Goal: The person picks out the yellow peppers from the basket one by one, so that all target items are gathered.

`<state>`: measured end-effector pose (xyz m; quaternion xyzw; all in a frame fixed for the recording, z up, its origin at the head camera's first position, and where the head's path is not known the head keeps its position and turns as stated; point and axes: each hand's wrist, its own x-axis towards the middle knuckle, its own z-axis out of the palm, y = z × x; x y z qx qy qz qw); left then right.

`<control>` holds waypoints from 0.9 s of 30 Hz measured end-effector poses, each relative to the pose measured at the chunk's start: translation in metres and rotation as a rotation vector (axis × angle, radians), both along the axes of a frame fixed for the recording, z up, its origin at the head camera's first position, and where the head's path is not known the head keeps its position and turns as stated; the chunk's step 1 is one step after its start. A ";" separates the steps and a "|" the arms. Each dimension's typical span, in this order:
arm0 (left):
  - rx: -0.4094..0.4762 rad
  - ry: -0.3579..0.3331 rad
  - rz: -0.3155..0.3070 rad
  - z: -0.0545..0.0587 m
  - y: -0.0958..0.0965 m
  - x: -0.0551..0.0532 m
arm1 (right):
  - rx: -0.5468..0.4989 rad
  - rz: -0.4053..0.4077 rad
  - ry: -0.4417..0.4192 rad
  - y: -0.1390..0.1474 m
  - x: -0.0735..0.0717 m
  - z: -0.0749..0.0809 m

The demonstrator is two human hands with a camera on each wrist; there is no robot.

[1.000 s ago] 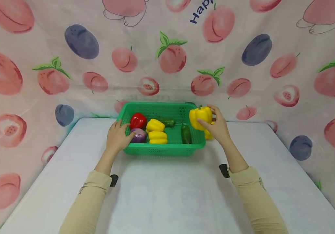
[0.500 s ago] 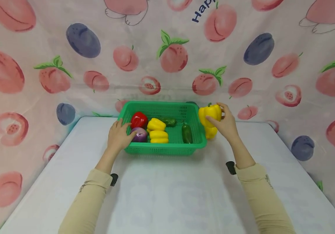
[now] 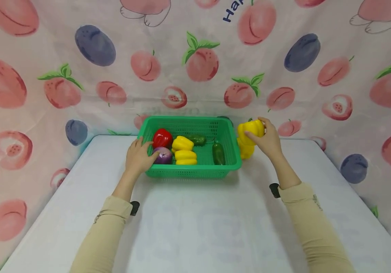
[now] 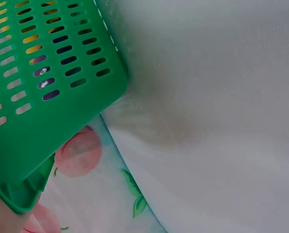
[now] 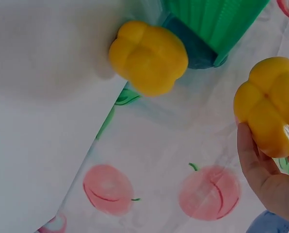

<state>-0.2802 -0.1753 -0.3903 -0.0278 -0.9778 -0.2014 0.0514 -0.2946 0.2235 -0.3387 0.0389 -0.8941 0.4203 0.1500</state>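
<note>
In the head view my left hand (image 3: 138, 156) rests over the left rim of a green plastic basket (image 3: 192, 172), its thumb overlapping a purple eggplant (image 3: 163, 156). My right hand (image 3: 268, 139) grips a yellow bell pepper (image 3: 251, 129) just outside the basket's right end. Below the held pepper, another yellow bell pepper (image 3: 246, 151) stands beside the basket. Seen from the right wrist, the held bell pepper (image 5: 268, 107) sits in the curled fingers (image 5: 248, 155), apart from the other bell pepper (image 5: 149, 58). Within the basket, two yellow bell peppers (image 3: 186, 157) lie near the eggplant.
A red bell pepper (image 3: 162, 138) and two dark green cucumber-like vegetables (image 3: 218, 153) are also in the basket. A white table (image 3: 195, 220) spreads in front. Its far edge meets a fruit-print cloth backdrop (image 3: 113, 110) close behind the basket.
My right hand has carried the held yellow bell pepper rightward, from over the basket's right rim to outside it, and tilted it. My left hand stays at the left rim.
</note>
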 end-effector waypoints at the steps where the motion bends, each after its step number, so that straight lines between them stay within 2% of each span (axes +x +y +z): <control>1: 0.005 -0.001 0.000 0.000 0.000 0.000 | 0.009 -0.002 -0.002 0.002 -0.001 0.000; 15: -0.004 0.011 0.007 0.000 -0.001 0.002 | 0.086 -0.068 -0.025 0.024 -0.007 -0.010; 21: 0.011 0.020 -0.002 0.000 0.000 0.002 | 0.142 -0.131 -0.064 0.033 -0.006 -0.012; 27: 0.007 0.022 -0.001 -0.002 0.000 0.003 | 0.167 -0.163 -0.090 0.039 -0.009 -0.022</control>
